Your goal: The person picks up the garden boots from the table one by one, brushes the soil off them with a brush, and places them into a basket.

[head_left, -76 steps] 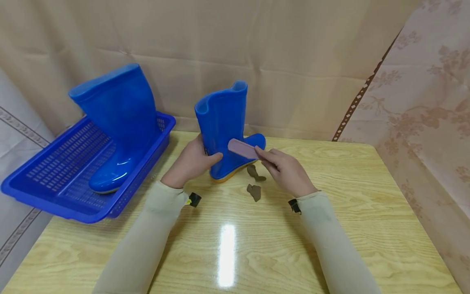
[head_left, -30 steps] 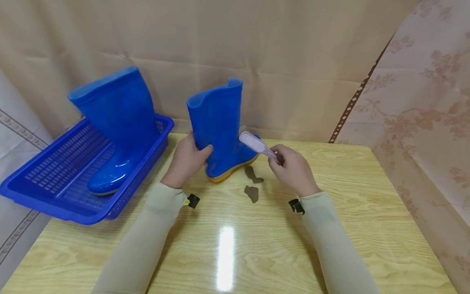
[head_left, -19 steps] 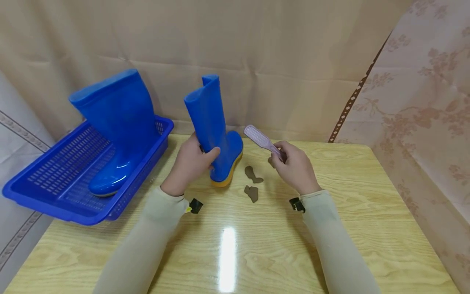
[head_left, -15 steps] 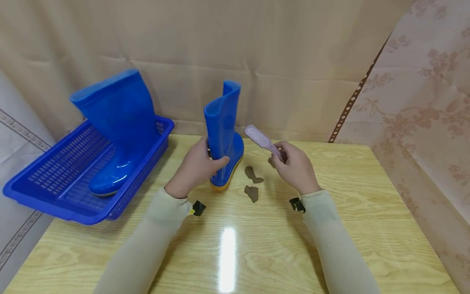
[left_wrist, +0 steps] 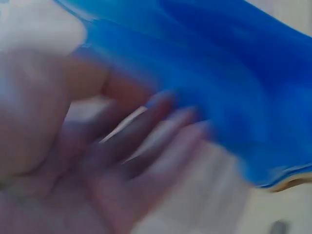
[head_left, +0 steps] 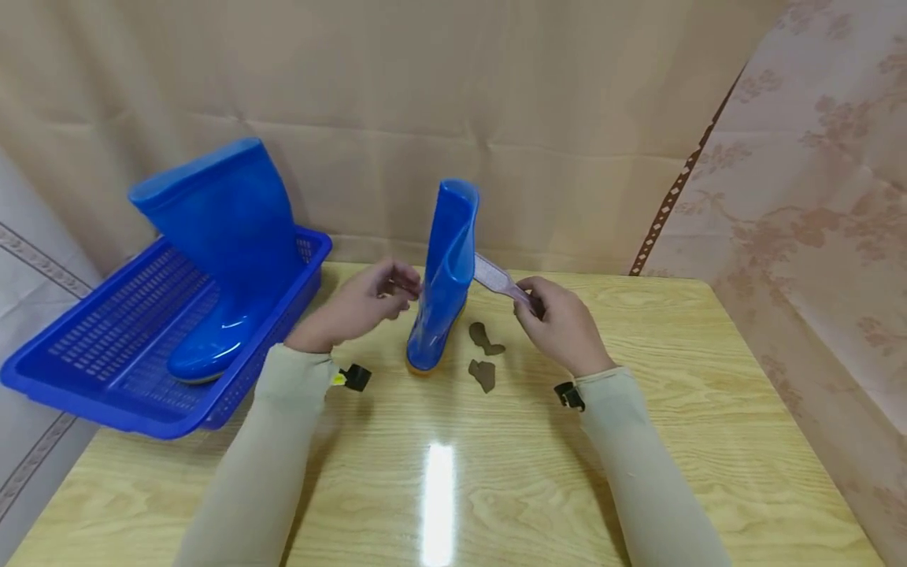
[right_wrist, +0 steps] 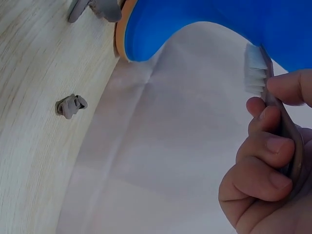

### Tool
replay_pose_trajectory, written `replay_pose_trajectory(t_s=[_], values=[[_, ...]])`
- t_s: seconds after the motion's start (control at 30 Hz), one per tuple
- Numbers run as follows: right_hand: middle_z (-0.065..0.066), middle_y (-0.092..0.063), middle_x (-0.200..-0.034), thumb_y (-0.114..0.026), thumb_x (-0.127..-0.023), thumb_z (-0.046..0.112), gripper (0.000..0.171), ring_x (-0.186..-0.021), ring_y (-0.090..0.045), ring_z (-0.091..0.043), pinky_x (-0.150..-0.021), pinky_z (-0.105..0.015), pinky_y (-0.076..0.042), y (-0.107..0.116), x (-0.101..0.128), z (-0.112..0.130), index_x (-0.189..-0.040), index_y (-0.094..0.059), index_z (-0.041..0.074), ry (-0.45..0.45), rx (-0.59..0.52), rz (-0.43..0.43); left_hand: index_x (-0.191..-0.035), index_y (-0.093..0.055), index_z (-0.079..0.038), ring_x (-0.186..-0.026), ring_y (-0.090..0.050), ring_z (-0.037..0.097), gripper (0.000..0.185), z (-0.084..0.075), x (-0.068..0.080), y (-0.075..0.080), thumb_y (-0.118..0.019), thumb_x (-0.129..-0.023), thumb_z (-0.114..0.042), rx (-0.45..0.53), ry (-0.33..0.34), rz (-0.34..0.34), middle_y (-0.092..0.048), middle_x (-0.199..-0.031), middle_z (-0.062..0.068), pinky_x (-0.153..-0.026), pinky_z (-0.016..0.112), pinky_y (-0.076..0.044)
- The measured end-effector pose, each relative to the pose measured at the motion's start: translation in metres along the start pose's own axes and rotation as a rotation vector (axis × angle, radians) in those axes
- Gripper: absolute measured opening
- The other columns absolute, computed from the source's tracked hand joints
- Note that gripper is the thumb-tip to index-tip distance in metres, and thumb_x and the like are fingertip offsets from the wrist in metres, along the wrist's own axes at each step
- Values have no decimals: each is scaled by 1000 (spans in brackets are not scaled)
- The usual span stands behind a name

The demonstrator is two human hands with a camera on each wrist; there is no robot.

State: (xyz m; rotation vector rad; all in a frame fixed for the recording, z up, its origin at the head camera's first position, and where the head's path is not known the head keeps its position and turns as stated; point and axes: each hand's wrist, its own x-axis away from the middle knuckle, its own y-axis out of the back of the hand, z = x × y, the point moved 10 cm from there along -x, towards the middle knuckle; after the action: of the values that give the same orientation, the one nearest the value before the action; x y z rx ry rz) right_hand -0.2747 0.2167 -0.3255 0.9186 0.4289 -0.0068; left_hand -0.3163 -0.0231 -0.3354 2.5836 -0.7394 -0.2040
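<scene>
A blue rubber boot (head_left: 446,291) with a yellow sole stands at mid-table, its opening tipped towards me. Just to its left is my left hand (head_left: 364,303), fingers loosely bent at the shaft without gripping it. The left wrist view is blurred, with fingertips (left_wrist: 195,117) right at the blue boot (left_wrist: 229,83). My right hand (head_left: 563,323) holds a light purple scrubbing brush (head_left: 494,276) by its handle; the boot's shaft hides the tip of its head. White bristles (right_wrist: 255,68) show in the right wrist view, close to the boot.
Brown clumps (head_left: 483,375), like dried mud, lie right of the boot; another clump (right_wrist: 71,106) shows in the right wrist view. At left, a blue plastic basket (head_left: 163,425) holds a second blue boot (head_left: 230,228). A beige curtain (head_left: 368,118) hangs behind the table.
The left hand has let go of the boot and drawn left. The boot has turned, its opening now facing me. The brush has left the boot's side and is now partly behind its shaft.
</scene>
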Motion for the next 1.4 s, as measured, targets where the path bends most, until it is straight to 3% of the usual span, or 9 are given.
replay_pose_trajectory(t_s=[0.13,0.3,0.4,0.53,0.67,0.83,0.97,1.2,1.4], values=[[-1,-58,-73,-60,-103,20,22,-57,-47,-16,-52,-34,-39,-3,1,-1,-120,-70,9,2,2,9,-152,-43,-8,-133,-54,31,44,20,-30,7,-49,-109,-7,79,-34,-133,-56,-144,16,-112,49,-45],[0,-58,-72,-61,-103,20,20,-55,-47,-16,-51,-34,-39,1,3,-2,-118,-70,10,-22,-12,-15,-159,-39,-13,-143,-47,31,50,29,-52,-18,-49,-110,-11,133,-60,24,-49,-154,14,-116,52,-40],[-2,-59,-73,-60,-104,21,21,-56,-49,-17,-51,-34,-40,5,3,-3,-118,-70,9,-42,-15,-39,-143,-57,-11,-134,-55,29,36,30,-56,-18,-57,-108,-13,83,-70,5,-60,-142,10,-113,53,-43],[-5,-60,-77,-57,-106,23,25,-61,-51,-19,-54,-35,-41,12,3,-7,-120,-69,7,-80,-21,-105,-115,-68,-14,-120,-62,25,14,30,-55,-4,-68,-102,-18,-7,-46,-143,-69,-127,4,-105,53,-50],[-7,-60,-78,-56,-106,24,28,-63,-51,-22,-55,-36,-40,25,4,-14,-122,-69,5,-141,-49,-204,-108,-70,-14,-110,-68,23,16,25,-42,15,-75,-97,-24,-30,31,-342,-73,-117,3,-84,44,-59],[-9,-63,-80,-57,-104,21,29,-62,-51,-21,-52,-32,-39,41,6,-19,-124,-67,1,-186,-82,-344,-109,-72,-12,-106,-71,22,27,0,-16,36,-81,-92,-31,-97,49,-577,-76,-110,5,-89,42,-58],[-11,-64,-82,-58,-104,18,28,-61,-49,-20,-52,-26,-37,51,9,-21,-124,-65,-1,-190,-112,-462,-106,-72,-12,-99,-71,20,26,-8,-1,41,-81,-92,-32,-158,18,-676,-77,-103,4,-89,43,-54],[-9,-60,-80,-60,-104,15,26,-59,-47,-19,-51,-22,-35,52,11,-24,-123,-63,-2,-171,-189,-508,-101,-69,-11,-83,-67,22,27,12,9,31,-78,-94,-35,-248,101,-690,-73,-92,5,-73,41,-51],[-7,-59,-79,-60,-102,11,22,-58,-45,-13,-50,-20,-35,54,14,-18,-117,-63,-3,-105,-266,-561,-108,-67,-12,-87,-67,23,29,13,4,20,-74,-97,-38,-329,127,-560,-71,-96,5,-75,44,-54]])
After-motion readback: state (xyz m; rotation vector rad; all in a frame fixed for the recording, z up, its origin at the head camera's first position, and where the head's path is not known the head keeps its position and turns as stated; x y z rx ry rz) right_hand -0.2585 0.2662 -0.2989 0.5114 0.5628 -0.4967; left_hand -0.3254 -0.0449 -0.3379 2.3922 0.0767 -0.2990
